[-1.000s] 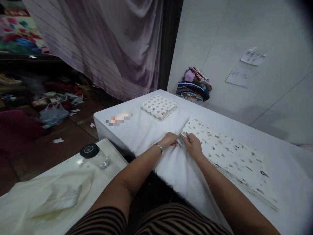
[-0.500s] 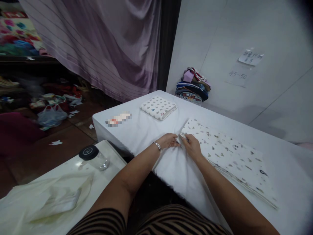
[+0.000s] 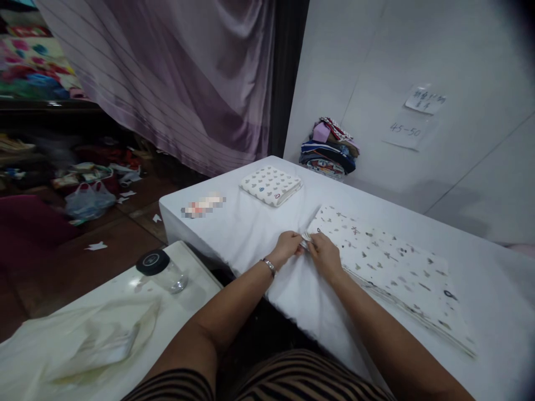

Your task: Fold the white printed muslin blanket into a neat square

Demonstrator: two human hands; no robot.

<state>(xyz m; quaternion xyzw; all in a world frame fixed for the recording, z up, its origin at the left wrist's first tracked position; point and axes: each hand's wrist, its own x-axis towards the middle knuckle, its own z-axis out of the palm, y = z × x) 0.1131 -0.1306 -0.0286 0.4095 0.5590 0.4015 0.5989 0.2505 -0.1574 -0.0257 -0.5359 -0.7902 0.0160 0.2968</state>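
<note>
A long folded cloth (image 3: 388, 262), white with small leaf-like prints, lies in layers on the white-covered table (image 3: 234, 234). At its near left corner my left hand (image 3: 287, 245), with a metal bracelet at the wrist, pinches the layered edge. Close beside it my right hand (image 3: 325, 253) grips the same corner, thumb on top. The fabric bunches a little between the fingertips, and the far sides of the fingers are hidden. Beyond my hands sits a smaller folded cloth (image 3: 271, 185) with grey prints, touched by neither hand.
A blurred-out item (image 3: 203, 206) lies on the table's left part. On a lower white table (image 3: 184, 306) at left are a black-lidded clear jar (image 3: 161, 270) and a plastic bag (image 3: 96, 345). Folded clothes (image 3: 330, 147) are piled by the wall; a purple curtain (image 3: 188, 72) hangs behind.
Both hands have come closer together at the cloth's corner, the left moving slightly right. Its fingers have closed more tightly on the edge. The cloths have stayed in place.
</note>
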